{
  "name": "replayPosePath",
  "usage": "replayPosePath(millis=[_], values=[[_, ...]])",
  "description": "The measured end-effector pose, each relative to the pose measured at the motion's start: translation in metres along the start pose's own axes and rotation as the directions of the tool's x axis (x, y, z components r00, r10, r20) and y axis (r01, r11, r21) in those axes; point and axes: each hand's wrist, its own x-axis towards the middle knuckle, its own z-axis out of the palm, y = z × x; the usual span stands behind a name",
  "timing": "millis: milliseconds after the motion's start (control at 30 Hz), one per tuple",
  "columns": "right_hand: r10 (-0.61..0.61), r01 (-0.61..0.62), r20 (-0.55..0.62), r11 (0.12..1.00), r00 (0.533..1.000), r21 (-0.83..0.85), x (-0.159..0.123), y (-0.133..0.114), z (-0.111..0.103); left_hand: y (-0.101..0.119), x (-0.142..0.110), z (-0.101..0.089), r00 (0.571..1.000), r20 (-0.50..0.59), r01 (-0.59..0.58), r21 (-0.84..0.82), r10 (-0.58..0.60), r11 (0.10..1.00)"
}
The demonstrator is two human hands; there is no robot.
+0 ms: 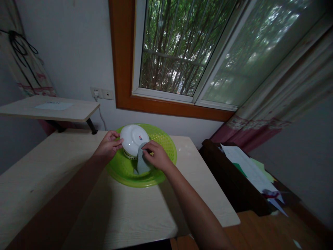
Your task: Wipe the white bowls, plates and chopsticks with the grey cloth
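Note:
A white dish [130,137], its underside with a small printed mark turned toward me, is tilted above a green plastic basin [161,139]. My left hand [109,144] grips the dish by its left rim, thumb on the underside. In my right hand [155,153] is a grey-green cloth [143,163], pinched and pressed against the lower right edge of the dish; the cloth's end hangs down into the basin. Below the dish, part of another patterned piece of crockery [129,156] shows, mostly hidden.
The basin stands on a pale wooden desk [137,211]. A raised shelf [75,113] with a paper on it stands at the left, near a wall socket [101,93]. Right of the desk, papers [249,170] lie on dark furniture. A window [182,52] is behind.

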Motion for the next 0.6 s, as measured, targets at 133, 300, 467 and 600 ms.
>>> replayPosePath(millis=[133, 300, 467, 600], values=[[-0.137, 0.132, 0.051, 0.987, 0.989, 0.088, 0.0, -0.003, 0.002, -0.002, 0.001, -0.001, 1.0, 0.022, -0.003, -0.013, 0.003, 1.0], [-0.191, 0.185, 0.063, 0.979, 0.98, 0.082, 0.001, -0.005, 0.003, -0.002, 0.002, -0.002, 0.999, 0.04, 0.01, -0.018, -0.009, 1.0], [-0.11, 0.111, -0.053, 0.994, 0.992, 0.0, 0.004, 0.005, 0.004, -0.002, 0.0, -0.003, 0.993, 0.111, 0.025, 0.023, -0.028, 0.999], [0.044, -0.052, -0.222, 0.998, 0.974, -0.032, 0.006, 0.011, 0.0, 0.001, -0.005, -0.003, 0.987, 0.158, 0.012, 0.034, -0.018, 0.999]])
